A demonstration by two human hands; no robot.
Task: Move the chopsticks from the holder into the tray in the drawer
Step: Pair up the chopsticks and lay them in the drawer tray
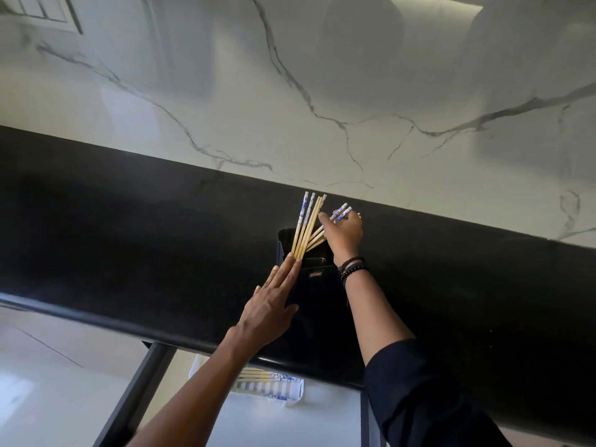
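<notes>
No text, number or brand can be read. A small rectangular label (315, 274) on the front of the black holder (309, 295) carries one line of pale lettering, too small and blurred to make out. The blue-and-white bands at the ends of the chopsticks (304, 227), and on those lying in the white tray (274, 388), look like ornamental pattern; whether any characters are among them cannot be told.
</notes>
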